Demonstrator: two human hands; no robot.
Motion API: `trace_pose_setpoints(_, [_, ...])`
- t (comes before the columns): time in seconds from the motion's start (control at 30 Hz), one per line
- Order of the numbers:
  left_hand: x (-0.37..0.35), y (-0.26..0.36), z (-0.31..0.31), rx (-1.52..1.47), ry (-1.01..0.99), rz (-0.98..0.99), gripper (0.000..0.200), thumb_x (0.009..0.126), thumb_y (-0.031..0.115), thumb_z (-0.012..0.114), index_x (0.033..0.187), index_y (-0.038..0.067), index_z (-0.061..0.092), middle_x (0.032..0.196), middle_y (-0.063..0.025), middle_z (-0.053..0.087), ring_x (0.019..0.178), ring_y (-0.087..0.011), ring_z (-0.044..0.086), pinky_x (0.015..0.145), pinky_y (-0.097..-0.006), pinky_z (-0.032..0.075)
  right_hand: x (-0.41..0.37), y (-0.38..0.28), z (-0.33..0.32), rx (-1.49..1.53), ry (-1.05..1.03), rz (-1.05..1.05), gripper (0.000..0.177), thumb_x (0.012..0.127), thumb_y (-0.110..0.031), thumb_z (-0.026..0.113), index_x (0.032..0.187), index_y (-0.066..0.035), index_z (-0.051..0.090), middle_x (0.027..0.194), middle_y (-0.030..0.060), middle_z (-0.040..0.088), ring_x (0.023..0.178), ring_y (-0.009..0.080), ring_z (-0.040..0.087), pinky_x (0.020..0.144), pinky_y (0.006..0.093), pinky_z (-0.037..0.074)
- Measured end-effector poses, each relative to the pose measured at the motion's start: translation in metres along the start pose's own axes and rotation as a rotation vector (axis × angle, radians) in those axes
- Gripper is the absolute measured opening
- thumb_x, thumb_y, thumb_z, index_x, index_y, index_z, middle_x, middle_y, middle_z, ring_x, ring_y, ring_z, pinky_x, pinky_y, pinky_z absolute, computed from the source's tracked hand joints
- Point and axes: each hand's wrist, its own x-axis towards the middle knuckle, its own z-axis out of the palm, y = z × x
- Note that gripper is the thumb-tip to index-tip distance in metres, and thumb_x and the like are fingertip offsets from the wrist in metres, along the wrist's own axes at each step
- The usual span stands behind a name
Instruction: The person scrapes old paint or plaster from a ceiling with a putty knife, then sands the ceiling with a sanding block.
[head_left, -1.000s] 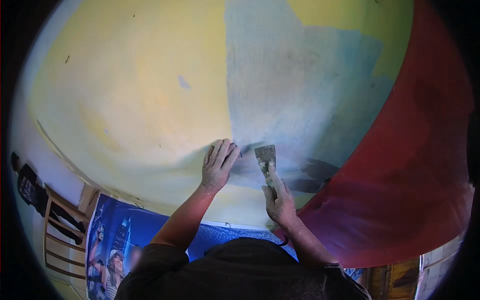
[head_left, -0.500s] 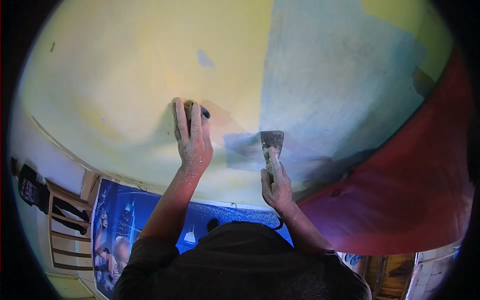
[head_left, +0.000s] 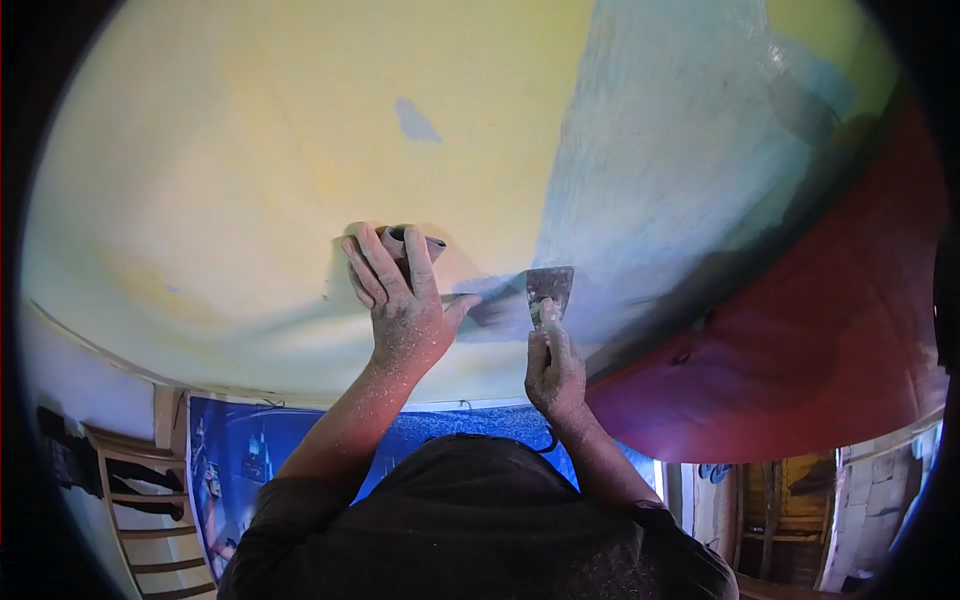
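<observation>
My left hand [head_left: 405, 295], dusty and with its fingers bent round a dark folded sheet [head_left: 412, 243], rests against the yellowish painted wall [head_left: 300, 150]. The thumb points right, toward a grey-blue patch. To the right, my right hand [head_left: 556, 365] grips a putty knife [head_left: 550, 288] by its handle, index finger laid along it. The knife's flat metal blade points up and lies over the wall near the border of the yellow and pale blue areas [head_left: 660, 150]. White dust covers both hands and forearms.
A red sheet [head_left: 790, 340] hangs at the right. Below the wall is a blue printed banner [head_left: 235, 440]. At the lower left stands a wooden ladder [head_left: 150, 515], with a person's dark-clothed legs [head_left: 145, 490] beside it. Wooden boards [head_left: 800, 510] show at the lower right.
My left hand has moved slightly down and right, its thumb now spread and more of the folded sheet visible. The view has shifted; the knife remains in my right hand.
</observation>
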Motion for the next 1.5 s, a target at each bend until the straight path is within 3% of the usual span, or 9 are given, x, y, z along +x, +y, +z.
trace_pose_setpoints(0.03, [-0.001, 0.0, 0.004, 0.006, -0.003, -0.001, 0.143, 0.07, 0.048, 0.101, 0.168, -0.005, 0.012, 0.166, -0.0528, -0.008, 0.154, -0.0752, 0.001, 0.118, -0.0819, 0.017, -0.001, 0.001, 0.0, -0.001, -0.015, 0.028, 0.049, 0.108, -0.005, 0.063, 0.156, 0.001, 0.054, 0.13, 0.035, 0.07, 0.115, 0.0435, 0.076, 0.093, 0.0437, 0.06])
trace_pose_setpoints(0.13, [-0.004, 0.002, 0.005, 0.008, -0.02, -0.013, 0.143, 0.07, 0.048, 0.102, 0.168, -0.006, 0.012, 0.166, -0.0531, -0.009, 0.154, -0.0752, 0.0, 0.119, -0.0818, 0.016, -0.001, -0.012, -0.01, 0.008, -0.135, 0.216, 0.048, 0.107, -0.005, 0.065, 0.154, 0.001, 0.055, 0.126, 0.0343, 0.072, 0.109, 0.0459, 0.076, 0.088, 0.0442, 0.061])
trace_pose_setpoints(0.23, [-0.004, 0.0, 0.004, -0.018, -0.018, -0.03, 0.137, 0.069, 0.047, 0.102, 0.166, -0.002, 0.02, 0.165, -0.054, -0.001, 0.151, -0.0769, 0.006, 0.116, -0.0826, 0.02, -0.006, 0.002, 0.006, -0.053, 0.075, -0.035, 0.062, 0.105, -0.011, 0.067, 0.164, -0.016, 0.048, 0.104, 0.024, 0.072, 0.083, 0.0496, 0.072, 0.069, 0.0559, 0.058])
trace_pose_setpoints(0.33, [-0.005, 0.004, 0.005, -0.031, -0.003, -0.044, 0.134, 0.068, 0.047, 0.103, 0.166, -0.001, 0.025, 0.164, -0.0543, 0.004, 0.15, -0.0779, 0.009, 0.115, -0.0832, 0.023, -0.003, -0.006, 0.0, -0.045, 0.031, 0.023, 0.046, 0.106, -0.003, 0.066, 0.151, 0.001, 0.058, 0.108, 0.0299, 0.074, 0.091, 0.0434, 0.076, 0.078, 0.0477, 0.06])
trace_pose_setpoints(0.87, [-0.02, 0.005, 0.003, -0.013, -0.059, -0.03, 0.133, 0.067, 0.043, 0.104, 0.165, -0.001, 0.026, 0.164, -0.055, 0.004, 0.15, -0.0778, 0.011, 0.114, -0.0831, 0.025, -0.019, -0.011, -0.001, 0.01, 0.021, 0.09, 0.044, 0.106, -0.003, 0.067, 0.149, 0.0, 0.061, 0.101, 0.0294, 0.073, 0.086, 0.0422, 0.075, 0.076, 0.0457, 0.059])
trace_pose_setpoints(1.03, [-0.027, 0.006, 0.001, -0.016, -0.111, -0.038, 0.14, 0.069, 0.036, 0.104, 0.167, -0.006, 0.012, 0.166, -0.0525, -0.008, 0.154, -0.0751, -0.002, 0.118, -0.0817, 0.017, -0.022, -0.015, -0.002, 0.015, 0.06, 0.052, 0.042, 0.105, -0.003, 0.067, 0.147, 0.0, 0.063, 0.098, 0.0289, 0.072, 0.083, 0.0418, 0.074, 0.075, 0.0454, 0.058])
trace_pose_setpoints(1.33, [-0.031, 0.009, 0.003, -0.015, -0.121, -0.042, 0.14, 0.069, 0.035, 0.104, 0.167, -0.006, 0.013, 0.166, -0.0523, -0.007, 0.154, -0.0751, -0.002, 0.119, -0.0811, 0.017, -0.027, -0.014, -0.001, -0.009, 0.06, 0.041, 0.047, 0.105, -0.003, 0.067, 0.152, -0.001, 0.06, 0.094, 0.028, 0.071, 0.079, 0.0402, 0.073, 0.073, 0.044, 0.057])
trace_pose_setpoints(1.43, [-0.028, 0.007, 0.005, -0.007, -0.122, -0.028, 0.141, 0.069, 0.036, 0.104, 0.167, -0.006, 0.013, 0.166, -0.0523, -0.007, 0.154, -0.0752, -0.001, 0.119, -0.0812, 0.017, -0.036, -0.002, 0.01, -0.015, 0.026, 0.102, 0.058, 0.106, -0.013, 0.067, 0.162, -0.018, 0.051, 0.104, 0.0246, 0.073, 0.086, 0.0488, 0.073, 0.073, 0.054, 0.059])
trace_pose_setpoints(1.5, [-0.026, 0.007, 0.008, -0.006, -0.105, -0.024, 0.141, 0.069, 0.036, 0.104, 0.167, -0.006, 0.012, 0.166, -0.0523, -0.007, 0.154, -0.0753, -0.001, 0.118, -0.0813, 0.017, -0.03, 0.004, 0.011, -0.004, 0.056, 0.054, 0.057, 0.106, -0.013, 0.067, 0.161, -0.018, 0.052, 0.105, 0.0256, 0.073, 0.088, 0.0493, 0.073, 0.074, 0.054, 0.059])
